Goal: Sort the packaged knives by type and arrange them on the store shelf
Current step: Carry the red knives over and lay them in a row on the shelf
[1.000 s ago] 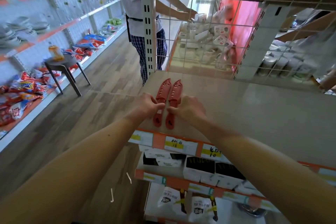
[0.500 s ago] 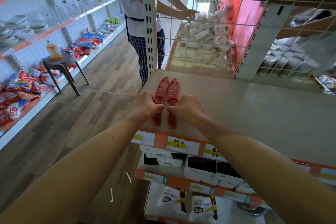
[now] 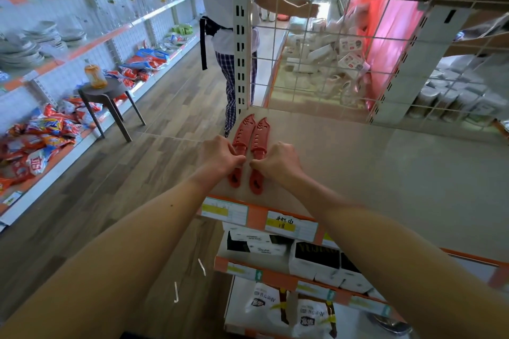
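Note:
Two red sheathed knives lie side by side at the left end of the beige shelf top [image 3: 385,173], tips pointing away from me. My left hand [image 3: 221,155] pinches the handle of the left red knife [image 3: 242,135]. My right hand [image 3: 276,161] pinches the handle of the right red knife [image 3: 260,136]. Both knives rest flat on the shelf, nearly parallel and almost touching. My fingers hide the middle of each handle.
A wire grid panel [image 3: 344,49] backs the shelf, with white packaged goods behind it. Another person [image 3: 228,44] stands just past the shelf's left upright. A stool [image 3: 106,92] with an orange bottle stands in the aisle. Boxes fill the lower shelves [image 3: 303,256].
Both hands have nudged the two red knives closer together and a little further onto the shelf; the knives now lie more parallel.

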